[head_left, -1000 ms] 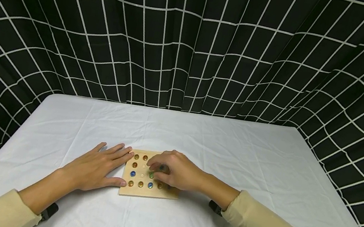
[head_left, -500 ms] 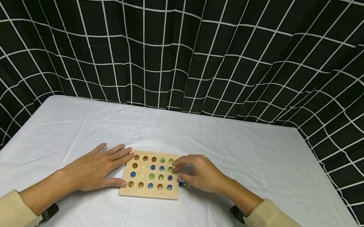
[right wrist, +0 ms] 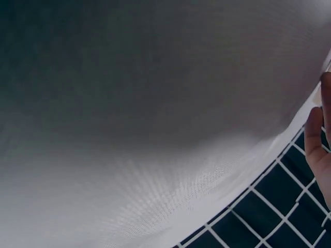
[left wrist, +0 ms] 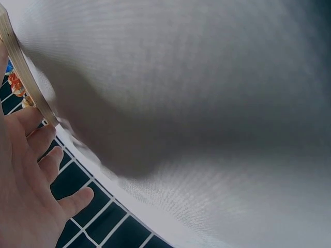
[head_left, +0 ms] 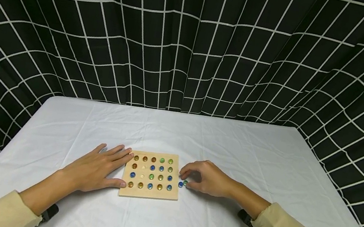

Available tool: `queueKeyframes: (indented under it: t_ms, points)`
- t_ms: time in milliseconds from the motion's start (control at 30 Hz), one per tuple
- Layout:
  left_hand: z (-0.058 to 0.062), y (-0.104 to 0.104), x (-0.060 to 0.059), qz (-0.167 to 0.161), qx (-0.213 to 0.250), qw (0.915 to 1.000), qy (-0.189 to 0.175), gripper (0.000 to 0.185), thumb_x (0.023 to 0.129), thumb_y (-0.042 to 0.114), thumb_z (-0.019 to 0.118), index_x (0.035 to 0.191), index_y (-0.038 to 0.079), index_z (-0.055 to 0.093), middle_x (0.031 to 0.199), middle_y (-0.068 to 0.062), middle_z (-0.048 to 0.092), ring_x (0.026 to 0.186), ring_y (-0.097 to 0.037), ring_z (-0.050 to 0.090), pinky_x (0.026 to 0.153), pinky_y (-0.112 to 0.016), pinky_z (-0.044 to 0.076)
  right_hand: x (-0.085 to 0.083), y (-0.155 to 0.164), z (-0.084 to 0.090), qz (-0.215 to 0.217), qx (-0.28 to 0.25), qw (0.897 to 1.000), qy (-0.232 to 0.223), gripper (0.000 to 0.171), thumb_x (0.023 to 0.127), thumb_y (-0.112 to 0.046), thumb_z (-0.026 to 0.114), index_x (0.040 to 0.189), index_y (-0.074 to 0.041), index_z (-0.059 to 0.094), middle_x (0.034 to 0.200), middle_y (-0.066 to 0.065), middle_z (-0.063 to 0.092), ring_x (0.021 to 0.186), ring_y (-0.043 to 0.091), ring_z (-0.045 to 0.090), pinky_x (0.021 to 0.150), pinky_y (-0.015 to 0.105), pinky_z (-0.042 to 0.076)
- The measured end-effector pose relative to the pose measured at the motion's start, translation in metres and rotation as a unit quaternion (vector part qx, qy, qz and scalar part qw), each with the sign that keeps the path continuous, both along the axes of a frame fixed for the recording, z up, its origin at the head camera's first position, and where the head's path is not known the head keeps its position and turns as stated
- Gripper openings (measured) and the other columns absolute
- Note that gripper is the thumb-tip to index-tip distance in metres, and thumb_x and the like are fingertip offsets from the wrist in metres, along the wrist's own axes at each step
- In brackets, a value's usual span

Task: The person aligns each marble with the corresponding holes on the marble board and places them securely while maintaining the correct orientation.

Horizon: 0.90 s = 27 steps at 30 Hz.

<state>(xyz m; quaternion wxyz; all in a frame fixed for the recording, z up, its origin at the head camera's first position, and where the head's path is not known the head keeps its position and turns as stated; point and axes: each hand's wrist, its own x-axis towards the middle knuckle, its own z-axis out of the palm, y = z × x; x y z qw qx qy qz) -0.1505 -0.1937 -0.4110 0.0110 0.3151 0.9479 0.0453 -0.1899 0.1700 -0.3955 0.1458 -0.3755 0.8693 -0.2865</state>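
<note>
A pale wooden board (head_left: 148,194) lies on the white cloth, with rows of coloured glass marbles (head_left: 160,177) in its hollows. Two bare hollows show in the second column from the left. My left hand (head_left: 97,169) is spread, its fingertips and thumb resting along the board's left edge; in the left wrist view the board's side (left wrist: 26,77) shows beside its fingers. Just right of the board lie a blue marble (head_left: 180,184) and a green marble (head_left: 185,183). My right hand (head_left: 209,178) curves loosely over them, thumb tip right at the green one, fingertips apart from the thumb.
A white cloth (head_left: 233,148) covers the table, lightly creased. Behind and at both sides hangs a black curtain (head_left: 182,62) with a white grid. Both wrists carry a small black device (head_left: 49,212) beneath the beige sleeves.
My right hand has moved right, off the board, to the two loose marbles beside it, uncovering the rows. My left hand and the board have stayed in place.
</note>
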Motion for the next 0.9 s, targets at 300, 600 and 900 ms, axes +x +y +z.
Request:
queueKeyframes:
  t_ms: [300,600,900]
  points:
    - [-0.0004,-0.0003,0.0003,-0.002,0.002,1.0,0.003,0.085,0.093,0.074,0.04,0.154,0.015,0.039,0.159,-0.004,0.036,0.147,-0.028,0.03,0.112,-0.065,0.026,0.0012,0.0008,-0.001,-0.002,0.007,1.0,0.001,0.033,0.082,-0.002,0.079,0.112,-0.013,0.072,0.101,-0.012,0.072,0.1,0.004,0.064,0.098,0.036,0.049]
    - [-0.0004,0.0,0.0007,-0.001,0.002,1.0,0.005,0.085,0.093,0.074,0.041,0.154,0.015,0.04,0.159,-0.004,0.036,0.147,-0.029,0.031,0.112,-0.064,0.026,0.0004,0.0004,-0.002,0.003,0.002,1.0,0.003,0.031,0.084,0.0,0.077,0.113,-0.012,0.071,0.1,-0.012,0.072,0.098,0.005,0.065,0.097,0.035,0.05]
    - [-0.0004,-0.0004,0.0003,-0.002,-0.001,1.0,0.009,0.085,0.093,0.074,0.041,0.154,0.015,0.039,0.159,-0.004,0.036,0.147,-0.028,0.031,0.112,-0.064,0.027,-0.0028,-0.0032,0.0012,0.014,-0.012,0.999,0.027,0.031,0.084,0.0,0.077,0.112,-0.013,0.072,0.1,-0.011,0.072,0.098,0.006,0.065,0.093,0.035,0.052]
